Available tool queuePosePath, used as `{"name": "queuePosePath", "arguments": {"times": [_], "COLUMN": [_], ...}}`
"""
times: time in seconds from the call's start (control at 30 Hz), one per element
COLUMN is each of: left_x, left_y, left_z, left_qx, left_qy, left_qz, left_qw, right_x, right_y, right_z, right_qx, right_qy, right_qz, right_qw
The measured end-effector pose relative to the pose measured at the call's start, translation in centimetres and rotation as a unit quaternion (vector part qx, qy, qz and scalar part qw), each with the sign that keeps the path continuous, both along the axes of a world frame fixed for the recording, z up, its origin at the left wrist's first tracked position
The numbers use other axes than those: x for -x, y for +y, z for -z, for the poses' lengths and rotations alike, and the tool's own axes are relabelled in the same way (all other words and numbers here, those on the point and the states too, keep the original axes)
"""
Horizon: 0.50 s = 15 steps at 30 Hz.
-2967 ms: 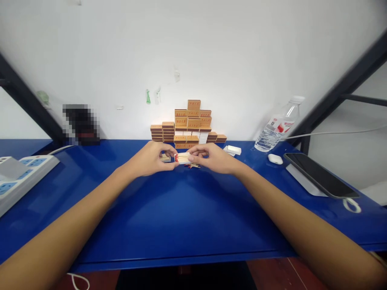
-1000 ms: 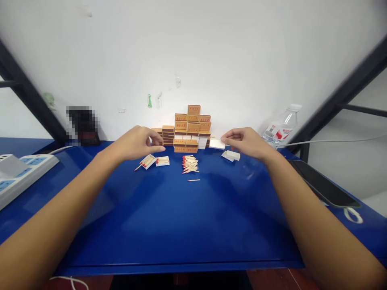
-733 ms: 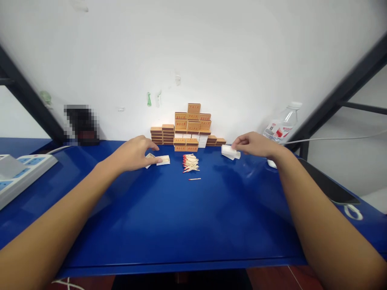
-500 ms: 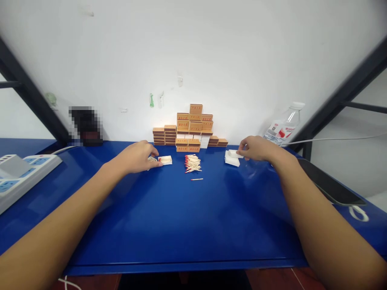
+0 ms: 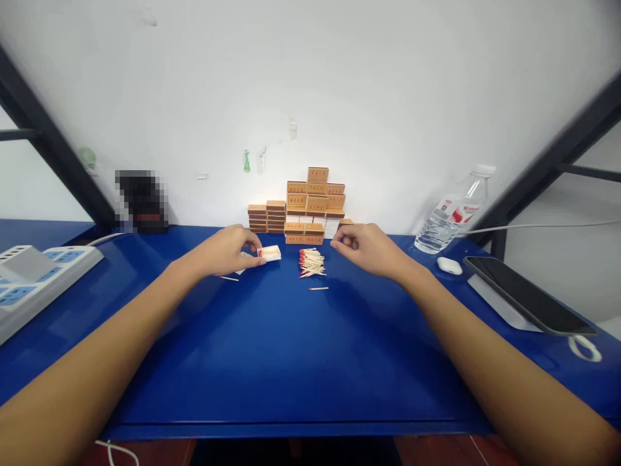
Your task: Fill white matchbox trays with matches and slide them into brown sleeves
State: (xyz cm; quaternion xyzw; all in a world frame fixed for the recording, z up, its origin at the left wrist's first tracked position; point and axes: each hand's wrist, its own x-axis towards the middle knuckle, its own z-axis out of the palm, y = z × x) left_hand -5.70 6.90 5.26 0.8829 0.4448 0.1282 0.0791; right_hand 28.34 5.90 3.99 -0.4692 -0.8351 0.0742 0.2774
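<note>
My left hand [image 5: 233, 252] is closed on a small white matchbox tray [image 5: 270, 253] with matches in it, its thumb and fingers at the tray's left end. Another white piece lies partly under that hand. My right hand [image 5: 365, 247] hovers right of the match pile, thumb and fingertips together; whatever may be between them is too small to make out. A pile of red-tipped matches [image 5: 313, 263] lies between the hands. One single match [image 5: 318, 288] lies in front of it, another [image 5: 229, 278] below my left hand. Behind stand stacked orange matchboxes [image 5: 315, 200].
At the right are a water bottle [image 5: 451, 213], a white earphone case [image 5: 449, 265] and a black phone [image 5: 528, 294]. A white power strip [image 5: 43, 275] lies at the left on the blue table [image 5: 301, 362]. A wall rises behind.
My right hand has moved left from the white trays towards the match pile. My left hand has taken hold of the tray with matches. The view has shifted slightly.
</note>
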Motion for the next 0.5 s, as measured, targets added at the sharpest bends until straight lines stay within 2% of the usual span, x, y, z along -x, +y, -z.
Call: {"name": "queuePosePath", "arguments": {"times": [0.1,0.2,0.27,0.37,0.5], "left_x": [-0.5,-1.9,-3.2,-4.9,-6.3], "left_y": [-0.4,-1.1,-1.6,-2.0,-1.5], "left_z": [-0.5,-0.5,-0.2,0.5,0.9], "left_qx": [-0.02,-0.03,-0.025,-0.013,0.019], "left_qy": [-0.067,-0.112,-0.131,-0.166,-0.212], "left_qz": [0.008,0.039,0.05,0.069,0.054], "left_qw": [0.998,0.992,0.99,0.984,0.975], "right_x": [1.5,2.9,3.6,3.9,3.4], "right_y": [-0.3,-0.8,-1.1,-1.2,-0.7], "right_z": [0.6,0.9,1.0,1.2,1.4], "right_qx": [0.096,0.218,0.274,0.315,0.328], "right_qy": [0.114,0.214,0.257,0.294,0.308], "right_qz": [-0.03,-0.064,-0.067,-0.052,-0.024], "right_qw": [0.988,0.95,0.924,0.901,0.893]}}
